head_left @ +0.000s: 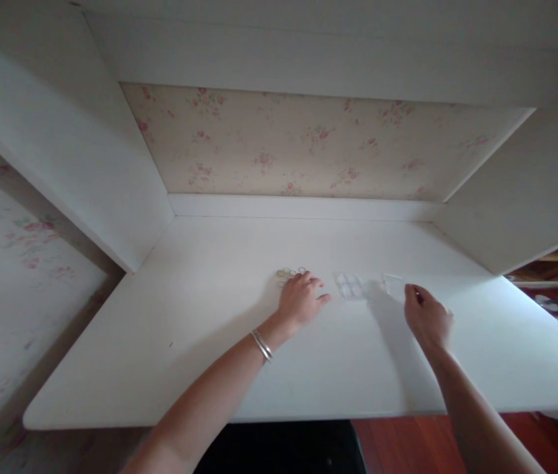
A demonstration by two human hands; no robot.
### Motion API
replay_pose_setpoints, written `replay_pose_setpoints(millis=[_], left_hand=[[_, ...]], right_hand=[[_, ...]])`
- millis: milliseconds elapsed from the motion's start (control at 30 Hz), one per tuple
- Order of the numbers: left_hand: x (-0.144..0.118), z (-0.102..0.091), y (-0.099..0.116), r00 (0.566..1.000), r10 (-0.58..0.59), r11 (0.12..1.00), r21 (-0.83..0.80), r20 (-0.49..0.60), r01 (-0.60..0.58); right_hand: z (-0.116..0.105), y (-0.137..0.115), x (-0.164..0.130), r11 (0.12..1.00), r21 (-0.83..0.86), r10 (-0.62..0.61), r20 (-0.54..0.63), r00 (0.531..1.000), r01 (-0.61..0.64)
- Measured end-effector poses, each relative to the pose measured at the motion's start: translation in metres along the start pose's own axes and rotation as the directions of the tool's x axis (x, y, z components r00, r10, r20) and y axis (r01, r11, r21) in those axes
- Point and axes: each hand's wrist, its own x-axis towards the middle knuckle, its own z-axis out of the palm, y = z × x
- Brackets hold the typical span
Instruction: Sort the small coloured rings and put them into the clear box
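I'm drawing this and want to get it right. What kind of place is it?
Probably a room in someone's home. There's a white desktop at the front, flowery wallpaper behind it, and a reddish floor below that looks like wood.

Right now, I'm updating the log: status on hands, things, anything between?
Left hand open at small rings. Right hand apparently pinching clear panel. Gridded case between hands.

On the desk before the wall, the rings lie close by the left hand, the tray lies to their right, between both hands, and further right the sheet is at the right hand.
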Motion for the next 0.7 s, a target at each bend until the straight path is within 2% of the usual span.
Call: replay_pose_setpoints(millis=[67,133,200,267,367,433,533,700], left_hand=[[-0.019,-0.017,-0.024,0.999,-0.035,0.999,-0.024,-0.013,0.035],[-0.039,-0.030,-0.047,0.995,-0.094,0.995,-0.031,-0.019,0.093],[-0.058,-0.040,-0.066,0.985,-0.171,0.984,-0.054,-0.011,0.170],[-0.073,-0.047,-0.077,0.975,-0.220,0.972,-0.084,0.022,0.221],[-0.084,-0.054,-0.085,0.971,-0.233,0.961,-0.140,0.042,0.237],[-0.085,-0.057,-0.086,0.975,-0.216,0.958,-0.181,0.049,0.221],[-0.084,-0.058,-0.086,0.978,-0.197,0.956,-0.210,0.063,0.206],[-0.082,-0.058,-0.085,0.971,-0.223,0.952,-0.195,0.083,0.235]], right_hand=[[-0.002,-0.022,-0.028,0.982,0.145,-0.115,-0.035,0.993,0.119],[0.001,-0.048,-0.059,0.927,0.283,-0.262,0.018,0.965,0.246],[0.008,-0.075,-0.088,0.849,0.399,-0.425,0.126,0.896,0.346],[0.018,-0.101,-0.109,0.772,0.467,-0.572,0.217,0.791,0.431],[0.033,-0.136,-0.122,0.722,0.460,-0.669,0.273,0.691,0.517],[0.040,-0.154,-0.122,0.723,0.419,-0.681,0.295,0.670,0.550],[0.044,-0.171,-0.119,0.737,0.333,-0.675,0.319,0.666,0.588],[0.050,-0.178,-0.120,0.741,0.279,-0.672,0.302,0.676,0.611]])
